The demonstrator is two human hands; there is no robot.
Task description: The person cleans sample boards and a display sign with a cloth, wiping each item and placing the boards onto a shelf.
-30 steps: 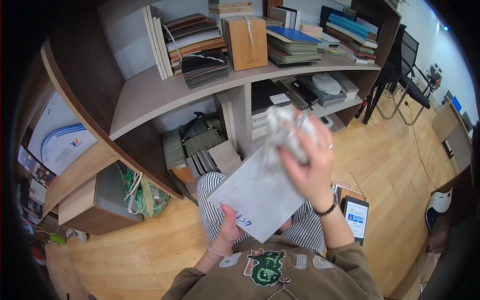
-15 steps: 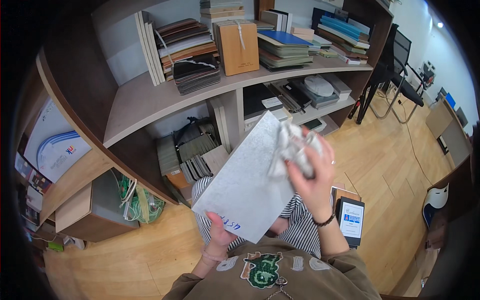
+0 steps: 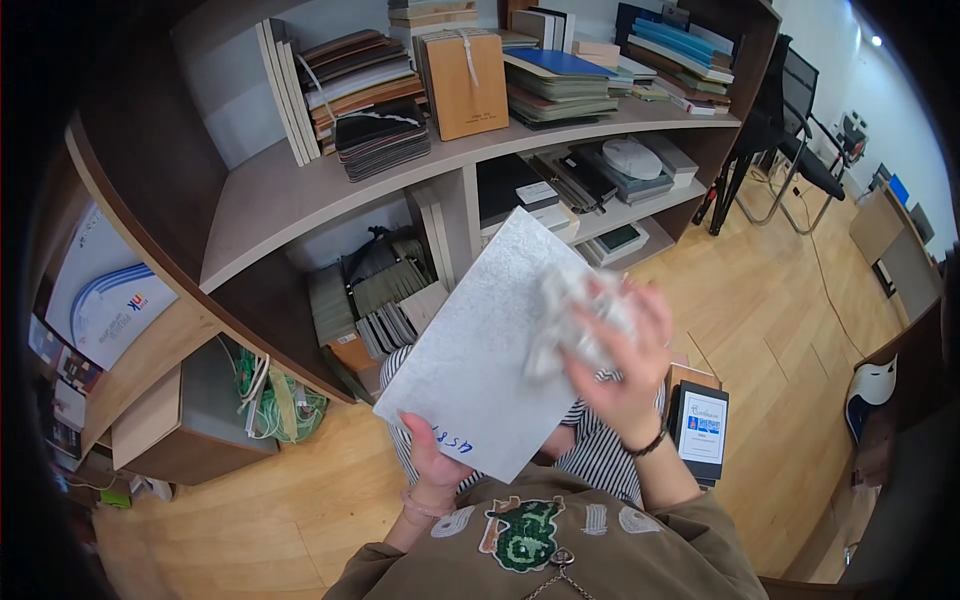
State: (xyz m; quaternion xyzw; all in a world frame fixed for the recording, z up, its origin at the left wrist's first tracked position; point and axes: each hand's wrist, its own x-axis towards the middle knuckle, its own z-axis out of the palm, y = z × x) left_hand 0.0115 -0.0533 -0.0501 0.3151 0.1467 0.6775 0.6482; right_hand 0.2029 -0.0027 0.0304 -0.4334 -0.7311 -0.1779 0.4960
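A flat grey panel (image 3: 470, 345) with a mottled face and blue handwriting near its lower corner is tilted above my lap. My left hand (image 3: 436, 455) grips that lower corner, thumb on top and the other fingers hidden underneath. Over the panel's right side, my right hand (image 3: 625, 360) is closed around a crumpled whitish cloth (image 3: 580, 315) that lies against the panel face. Both the cloth and the right fingers are smeared by motion.
Ahead, a curved shelf unit (image 3: 300, 225) holds stacked sample boards (image 3: 385, 140), a wooden board (image 3: 465, 85) and binders. To my right, a dark framed item (image 3: 702, 430) lies low by the wood floor (image 3: 770, 400). A green netted bag (image 3: 295, 405) sits left; a black chair (image 3: 800, 150) stands far right.
My right hand and the cloth have shifted slightly down across the panel. The panel has moved a little to the left, still in my left hand.
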